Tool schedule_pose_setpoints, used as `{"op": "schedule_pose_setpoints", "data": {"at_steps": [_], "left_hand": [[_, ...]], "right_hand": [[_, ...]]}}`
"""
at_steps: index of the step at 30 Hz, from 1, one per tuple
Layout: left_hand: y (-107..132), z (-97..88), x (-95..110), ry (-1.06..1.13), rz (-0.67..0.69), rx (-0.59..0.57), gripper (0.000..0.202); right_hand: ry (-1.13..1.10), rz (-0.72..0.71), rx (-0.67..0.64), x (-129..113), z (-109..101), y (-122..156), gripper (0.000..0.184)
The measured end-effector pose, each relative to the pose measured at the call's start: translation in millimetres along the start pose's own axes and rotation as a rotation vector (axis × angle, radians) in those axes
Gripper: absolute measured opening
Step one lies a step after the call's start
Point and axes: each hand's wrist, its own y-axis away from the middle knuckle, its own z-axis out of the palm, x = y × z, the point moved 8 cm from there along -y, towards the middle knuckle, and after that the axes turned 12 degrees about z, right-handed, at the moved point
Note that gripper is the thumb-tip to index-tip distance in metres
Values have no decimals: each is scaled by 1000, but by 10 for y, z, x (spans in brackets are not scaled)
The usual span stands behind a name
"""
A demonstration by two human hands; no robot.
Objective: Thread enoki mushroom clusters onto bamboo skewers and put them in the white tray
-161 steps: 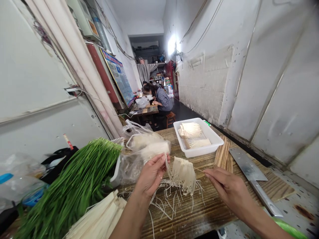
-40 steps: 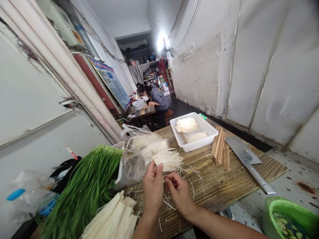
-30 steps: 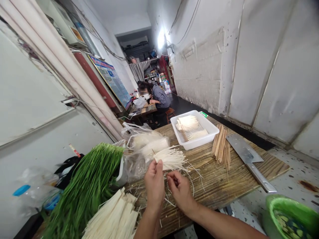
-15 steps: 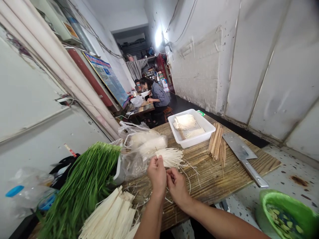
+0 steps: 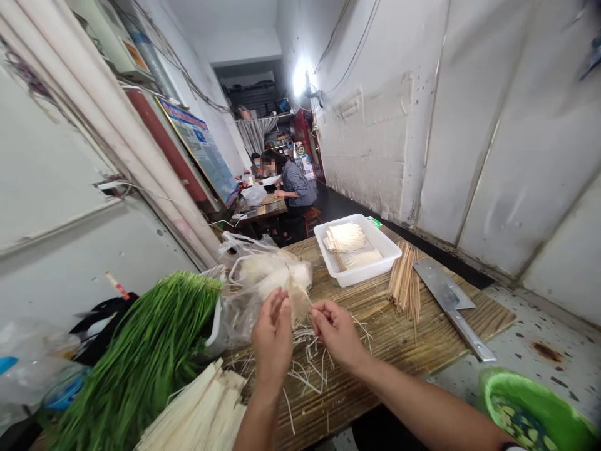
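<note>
A thin, brownish-looking bunch of enoki mushrooms [image 5: 299,302] stands tilted between my hands, blurred, with a thin stick tip poking out above it. My right hand [image 5: 339,333] pinches at its right edge with thumb and fingertips. On its left side is my left hand [image 5: 273,335], fingers raised and slightly curved, the thumb apart from them; whether it touches the bunch is hard to see. Loose pale strands [image 5: 307,369] litter the board beneath. More pale, long-stemmed enoki mushrooms [image 5: 195,410] are heaped at the lower left.
On the wooden board [image 5: 375,341] are a white tray [image 5: 361,275] with enoki bunches, bamboo skewers [image 5: 404,282] and a cleaver [image 5: 446,291]. Green chives [image 5: 154,338] and plastic bags [image 5: 263,275] lie left. A green basin [image 5: 535,401] is lower right. People [image 5: 295,185] sit behind.
My hands have moved apart, the left hand leftward with its fingers loosened. The white enoki fan has turned and now shows narrower and browner. The view has shifted slightly.
</note>
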Motion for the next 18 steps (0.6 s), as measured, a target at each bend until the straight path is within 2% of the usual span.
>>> {"op": "schedule_pose_setpoints", "data": {"at_steps": [4, 8, 11, 15, 18], "left_hand": [[-84, -180, -71, -14, 5, 9, 47], [-238, -202, -108, 35, 15, -86, 74], [-293, -114, -83, 113, -7, -233, 81], [-190, 116, -17, 231, -83, -517, 63], [-73, 293, 30, 465, -157, -629, 56]], "right_hand": [[97, -29, -161, -210, -99, -111, 17], [208, -42, -334, -466, -193, -167, 16], [255, -24, -453, -613, -214, -159, 19], [268, 13, -548, -704, -225, -133, 21], [239, 36, -546, -711, -269, -152, 22]]}}
